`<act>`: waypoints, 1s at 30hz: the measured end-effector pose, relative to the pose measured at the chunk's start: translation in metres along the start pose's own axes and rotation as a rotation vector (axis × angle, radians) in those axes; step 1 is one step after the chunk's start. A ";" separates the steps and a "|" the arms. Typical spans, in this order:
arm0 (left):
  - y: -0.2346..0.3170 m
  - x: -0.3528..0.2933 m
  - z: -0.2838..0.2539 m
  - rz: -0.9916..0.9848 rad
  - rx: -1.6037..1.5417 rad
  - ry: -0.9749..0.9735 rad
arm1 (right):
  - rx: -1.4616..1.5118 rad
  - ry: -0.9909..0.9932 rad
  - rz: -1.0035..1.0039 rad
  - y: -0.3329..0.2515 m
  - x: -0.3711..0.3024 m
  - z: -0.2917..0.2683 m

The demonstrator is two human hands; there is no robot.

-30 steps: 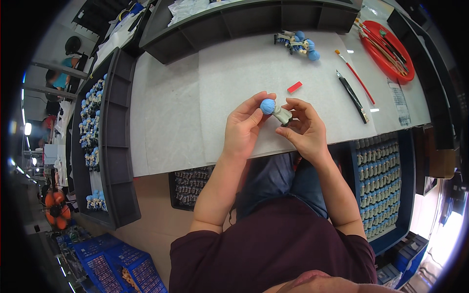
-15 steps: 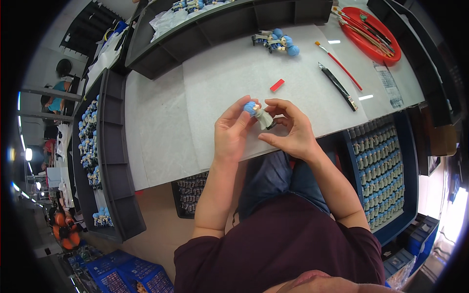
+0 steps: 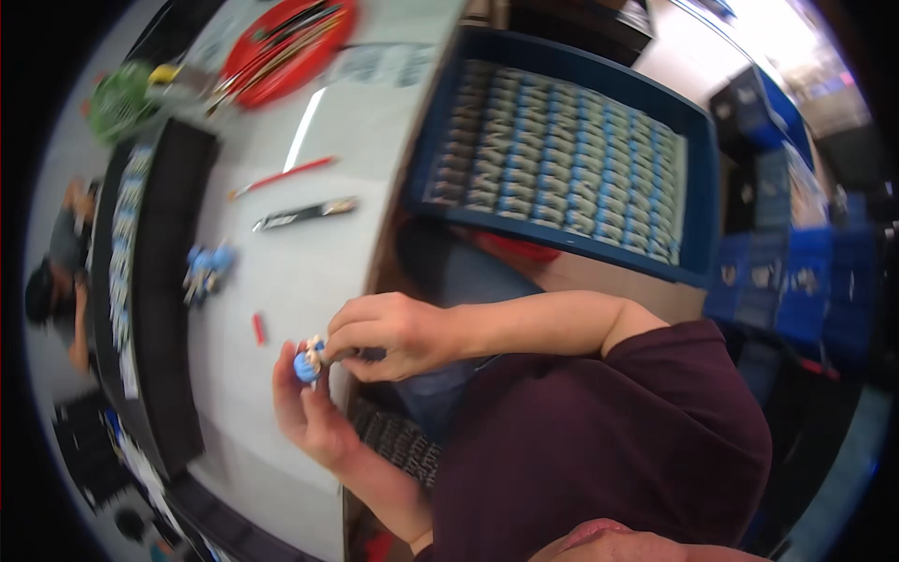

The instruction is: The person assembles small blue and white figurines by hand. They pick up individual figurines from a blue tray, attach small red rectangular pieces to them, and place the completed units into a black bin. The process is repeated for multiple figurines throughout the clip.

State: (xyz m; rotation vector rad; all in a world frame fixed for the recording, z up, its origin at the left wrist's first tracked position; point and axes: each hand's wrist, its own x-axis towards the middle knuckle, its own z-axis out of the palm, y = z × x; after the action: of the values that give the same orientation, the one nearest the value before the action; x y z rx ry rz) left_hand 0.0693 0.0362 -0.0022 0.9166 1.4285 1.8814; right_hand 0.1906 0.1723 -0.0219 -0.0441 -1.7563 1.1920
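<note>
A small figurine (image 3: 308, 362) with blue hair is held just over the near edge of the white worktable (image 3: 253, 412). My left hand (image 3: 318, 417) grips it between thumb and fingers. From the other side my right hand (image 3: 393, 332) is closed, its fingertips at the figurine's body; part of the figurine is hidden behind them. A small red block (image 3: 259, 329) lies on the table close by. Past it sit blue-haired figurines (image 3: 208, 270) in a cluster. A black-handled craft knife (image 3: 305, 214) and a red paintbrush (image 3: 283, 176) also rest on the tabletop.
A blue crate (image 3: 562, 236) holds rows of figurines at the upper right. Brushes lie in a red tray (image 3: 328, 47). A dark tray (image 3: 159, 281) of figurines lines the table's left side, with another person (image 3: 70, 253) beyond. Blue bins (image 3: 796, 281) stand far right.
The view has swung to the right and turned, bringing the blue crate up beside the table. My right hand's fingers have closed in on the figurine; my left hand still holds it.
</note>
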 end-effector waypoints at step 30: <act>-0.016 0.010 0.009 -0.041 0.396 0.230 | -1.482 0.233 1.742 -0.012 -0.310 -0.397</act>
State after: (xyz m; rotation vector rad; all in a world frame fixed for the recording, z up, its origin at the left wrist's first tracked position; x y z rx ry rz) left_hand 0.0714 0.0525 -0.0143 0.8577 1.9931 1.7482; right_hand 0.6451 0.2841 -0.2087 -2.7858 -1.7472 0.3693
